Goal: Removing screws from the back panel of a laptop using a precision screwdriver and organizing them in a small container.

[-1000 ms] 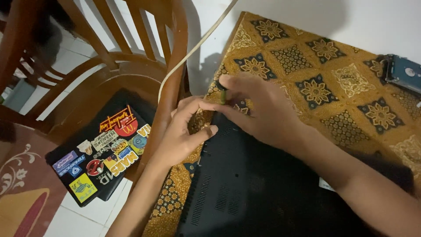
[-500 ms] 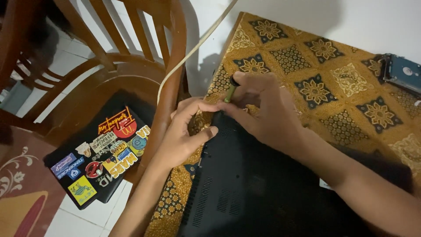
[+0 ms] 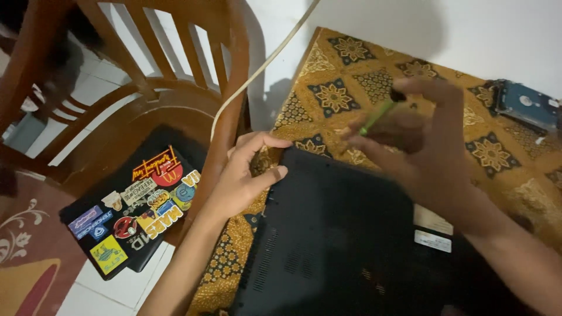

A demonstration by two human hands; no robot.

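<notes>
Since half a second before, the right hand (image 3: 424, 137) had lifted away from the corner of the laptop (image 3: 339, 234) and now hung above the patterned cloth (image 3: 351, 76), blurred with motion. It was closed around a green screwdriver (image 3: 377, 116), whose shaft slanted out between the fingers, with a dark end near the fingertips; the tip could not be made out. The left hand (image 3: 246, 175) had stayed at the laptop's near corner, gripping it with the thumb pressed on the black underside and the fingers curled over the edge.

The laptop lay upside down on the cloth, its dark base facing up, with vent slots showing toward the lower left and two pale labels (image 3: 432, 228) near the right forearm. The cloth, gold and brown with dark flower squares, covered the table top beneath it. At the far right edge of the cloth sat a bare hard drive (image 3: 527, 105), well apart from both hands.

To the left stood a wooden chair (image 3: 228, 70) with a slatted back. On its seat rested a second black laptop (image 3: 132, 210), lid shut and covered in coloured stickers. A pale cable (image 3: 263, 64) ran down from the top of the view past the chair back. A white tiled floor and part of a red rug (image 3: 23, 263) showed below the chair
</notes>
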